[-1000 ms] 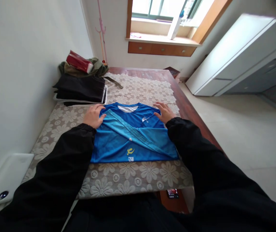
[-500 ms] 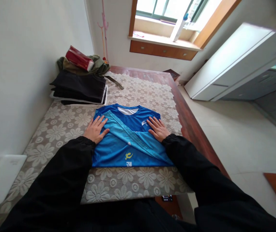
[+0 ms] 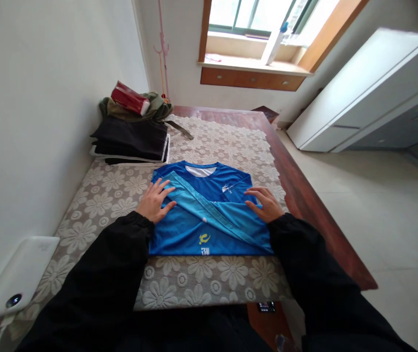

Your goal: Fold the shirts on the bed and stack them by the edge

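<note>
A blue sports shirt [image 3: 209, 210], with both sides folded in across its front, lies flat on a floral lace cloth [image 3: 216, 142] over a wooden table [image 3: 304, 190]. My left hand [image 3: 156, 200] rests flat on the shirt's left edge with fingers spread. At the right edge, my right hand [image 3: 263, 204] lies on the fabric, fingers slightly curled and apart. Neither hand grips anything. Both arms wear black sleeves.
A stack of folded dark clothes [image 3: 132, 142] sits at the back left by the wall, with an olive garment and a red packet [image 3: 130, 99] behind it. A white device [image 3: 18, 278] lies at the near left. White cabinets [image 3: 363, 93] stand to the right.
Both hands slid from the shirt's shoulders down toward its middle. My right hand then shifted outward to the right edge and curled slightly.
</note>
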Demonstrator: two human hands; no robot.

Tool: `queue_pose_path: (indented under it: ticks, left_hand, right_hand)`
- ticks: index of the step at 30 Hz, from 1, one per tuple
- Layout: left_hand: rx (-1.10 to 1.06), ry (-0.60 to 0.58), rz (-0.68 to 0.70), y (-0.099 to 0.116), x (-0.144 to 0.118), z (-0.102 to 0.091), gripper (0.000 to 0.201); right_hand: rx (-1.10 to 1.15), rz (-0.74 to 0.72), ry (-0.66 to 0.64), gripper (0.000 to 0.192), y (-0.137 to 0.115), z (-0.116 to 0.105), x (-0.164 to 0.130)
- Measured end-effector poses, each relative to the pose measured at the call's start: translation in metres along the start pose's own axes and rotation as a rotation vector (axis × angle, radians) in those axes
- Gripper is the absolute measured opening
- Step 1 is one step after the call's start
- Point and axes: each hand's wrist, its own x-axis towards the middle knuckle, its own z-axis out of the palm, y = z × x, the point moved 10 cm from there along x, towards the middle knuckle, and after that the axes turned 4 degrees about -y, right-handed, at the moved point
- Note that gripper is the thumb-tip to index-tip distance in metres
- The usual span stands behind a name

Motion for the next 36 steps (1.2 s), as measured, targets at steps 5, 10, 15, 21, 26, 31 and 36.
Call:
queue_pose_path:
  ticks: [5,10,15,21,26,31,36]
  left_hand:
    - [-0.02,-0.108,0.012,0.001,0.016,0.003,0.055]
    - [0.028,-0.083,-0.081,-0.013,0.038,0.002,0.055]
    - [0.038,-0.028,-0.114,-0.013,0.041,-0.003,0.053]
    - [-0.002,-0.027,-0.086,-0.016,0.028,-0.004,0.035]
    - [-0.001,-0.002,-0.114,-0.02,0.024,0.003,0.062]
    - [-0.012,0.024,-0.158,-0.022,0.029,-0.001,0.043]
    - [-0.045,0.055,-0.223,-0.026,0.035,-0.012,0.04]
  right_hand:
    - [0.017,-0.069,-0.267,0.032,-0.034,0.002,-0.056]
    - [-0.07,-0.086,-0.333,0.034,-0.045,0.013,-0.092]
    - [-0.068,-0.115,-0.262,0.024,-0.051,0.007,-0.097]
    - [-0.099,-0.14,-0.284,0.017,-0.055,0.008,-0.103]
    - [-0.088,-0.168,-0.244,0.016,-0.055,0.004,-0.11]
    - [-0.03,-0.115,-0.205,0.018,-0.045,-0.005,-0.101]
    - [-0.01,0.037,-0.121,0.025,-0.026,-0.024,-0.089]
